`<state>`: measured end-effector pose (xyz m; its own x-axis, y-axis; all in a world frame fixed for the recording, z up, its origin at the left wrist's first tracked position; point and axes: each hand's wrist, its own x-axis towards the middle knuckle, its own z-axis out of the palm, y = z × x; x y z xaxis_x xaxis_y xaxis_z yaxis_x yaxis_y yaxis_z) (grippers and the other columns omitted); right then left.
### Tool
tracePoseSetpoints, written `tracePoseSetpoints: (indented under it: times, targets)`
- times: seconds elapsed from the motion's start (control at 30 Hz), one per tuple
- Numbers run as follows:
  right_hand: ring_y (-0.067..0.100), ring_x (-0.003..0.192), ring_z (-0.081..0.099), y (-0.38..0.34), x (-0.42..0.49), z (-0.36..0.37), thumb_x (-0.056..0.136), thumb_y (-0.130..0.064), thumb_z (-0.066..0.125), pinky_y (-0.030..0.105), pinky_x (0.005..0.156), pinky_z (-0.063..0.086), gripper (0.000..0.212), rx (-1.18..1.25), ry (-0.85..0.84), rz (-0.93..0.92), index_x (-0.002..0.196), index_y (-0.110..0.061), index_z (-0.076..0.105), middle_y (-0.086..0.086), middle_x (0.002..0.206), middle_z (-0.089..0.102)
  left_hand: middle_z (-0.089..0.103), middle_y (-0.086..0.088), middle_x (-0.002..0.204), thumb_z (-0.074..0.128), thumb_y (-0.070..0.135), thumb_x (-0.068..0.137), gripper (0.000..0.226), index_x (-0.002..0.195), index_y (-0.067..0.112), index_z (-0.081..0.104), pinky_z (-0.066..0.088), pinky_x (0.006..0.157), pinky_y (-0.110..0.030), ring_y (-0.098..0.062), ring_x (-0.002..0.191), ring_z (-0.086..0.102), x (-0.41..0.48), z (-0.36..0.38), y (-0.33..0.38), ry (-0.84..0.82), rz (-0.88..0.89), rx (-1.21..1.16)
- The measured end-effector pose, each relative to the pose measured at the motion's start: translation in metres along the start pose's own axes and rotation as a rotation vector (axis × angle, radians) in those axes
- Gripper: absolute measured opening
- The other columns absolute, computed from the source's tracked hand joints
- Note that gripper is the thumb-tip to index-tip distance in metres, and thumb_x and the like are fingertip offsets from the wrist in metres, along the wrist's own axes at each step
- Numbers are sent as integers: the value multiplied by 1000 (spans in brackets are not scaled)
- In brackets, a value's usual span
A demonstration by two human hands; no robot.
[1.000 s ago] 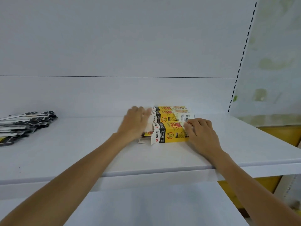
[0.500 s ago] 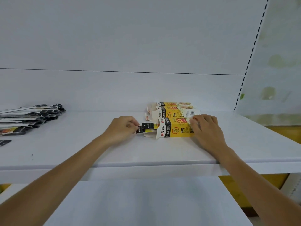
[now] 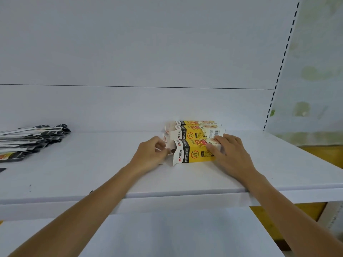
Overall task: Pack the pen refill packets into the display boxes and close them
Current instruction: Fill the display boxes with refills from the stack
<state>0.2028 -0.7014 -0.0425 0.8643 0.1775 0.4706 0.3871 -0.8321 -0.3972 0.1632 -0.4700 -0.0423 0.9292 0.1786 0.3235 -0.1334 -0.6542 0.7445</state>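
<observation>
Three yellow, black and white display boxes lie side by side on the white shelf (image 3: 92, 175). The nearest box (image 3: 193, 152) has its left end open, flaps out. My right hand (image 3: 229, 153) lies flat on that box's right end, holding it down. My left hand (image 3: 151, 154) is at the open left end, fingers pinched on a dark refill packet (image 3: 172, 150) that pokes out of the opening. Behind it lie the middle box (image 3: 196, 134) and the far box (image 3: 196, 123), their left flaps open too. A pile of black and white refill packets (image 3: 31, 140) lies at the shelf's left.
The shelf's white back panel rises right behind the boxes. A perforated upright (image 3: 278, 75) marks the right end of the shelf. A lower white shelf (image 3: 167, 234) juts out below my arms. A small dark scrap (image 3: 2, 170) lies at the far left edge.
My left hand has moved right to the nearest box's open end, and the packet it holds has gone almost fully inside. My right hand stays on the box.
</observation>
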Motion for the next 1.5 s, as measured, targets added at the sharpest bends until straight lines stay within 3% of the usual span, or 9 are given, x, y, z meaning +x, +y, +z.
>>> tracePoseSetpoints:
  times: [0.13, 0.27, 0.57, 0.77, 1.0, 1.17, 1.27, 1.37, 1.5]
  targets:
    - [12, 134, 23, -2, 0, -1, 90, -55, 38, 36, 102, 33, 57, -14, 10, -21, 135, -21, 44, -4, 141, 39, 67, -1, 85, 46, 16, 87, 16, 87, 14, 61, 52, 71, -33, -21, 73, 61, 1, 1, -3, 70, -59, 2]
    - [13, 134, 23, -3, 0, -1, 90, -55, 39, 37, 102, 33, 57, -10, 8, -19, 135, -20, 44, -3, 142, 40, 69, 1, 86, 39, 11, 91, 24, 87, 18, 62, 40, 59, -10, -12, 78, 59, -2, -1, 3, 7, -39, -30]
    - [15, 134, 24, -2, -1, 0, 91, -52, 40, 38, 104, 32, 55, 3, 7, -25, 134, -18, 45, 0, 141, 40, 69, -7, 87, 40, 23, 90, 24, 92, 10, 60, 47, 80, -36, -26, 88, 61, -3, -3, -1, 29, -121, -11]
    - [16, 132, 25, -4, -2, -2, 91, -51, 42, 35, 105, 29, 55, 19, -1, -36, 134, -17, 46, 1, 140, 41, 68, 6, 84, 58, 24, 85, 8, 90, 19, 62, 38, 51, -5, -3, 69, 57, -1, -3, 4, -102, -40, -12]
    - [15, 133, 25, -4, -1, -4, 90, -51, 43, 35, 104, 29, 55, 21, -11, -33, 134, -18, 46, 0, 140, 41, 61, 22, 81, 53, 2, 84, 31, 94, 24, 72, 32, 61, 2, 11, 75, 51, -4, -4, 8, -154, 161, 37]
    - [16, 133, 28, -3, 0, -1, 91, -56, 40, 38, 106, 28, 57, -28, 5, -25, 132, -17, 48, 0, 140, 43, 63, 11, 94, 49, -5, 78, 37, 82, 31, 57, 35, 71, -5, -2, 93, 55, -3, -4, 1, -55, 165, -56]
    - [13, 141, 21, 3, 1, 0, 97, -43, 38, 45, 114, 7, 44, -92, 34, -5, 132, -18, 47, -2, 145, 41, 59, 14, 107, 53, 6, 84, 31, 100, 30, 62, 34, 80, -11, -3, 103, 51, -4, -1, 1, -196, 206, 51]
    - [11, 142, 19, 6, -1, -1, 99, -35, 34, 49, 115, 2, 40, -135, 12, 44, 136, -23, 42, -5, 148, 36, 60, 15, 116, 52, 27, 86, 29, 112, 30, 64, 36, 93, -26, -8, 110, 50, -2, 3, 1, -328, 271, 328]
    - [10, 143, 15, 6, -1, -3, 97, -41, 34, 48, 115, -2, 45, -192, 15, 87, 139, -25, 40, -6, 150, 32, 64, 13, 115, 47, 39, 83, 28, 98, 30, 69, 36, 100, -34, -12, 112, 54, -5, 1, 2, -168, 253, 383]
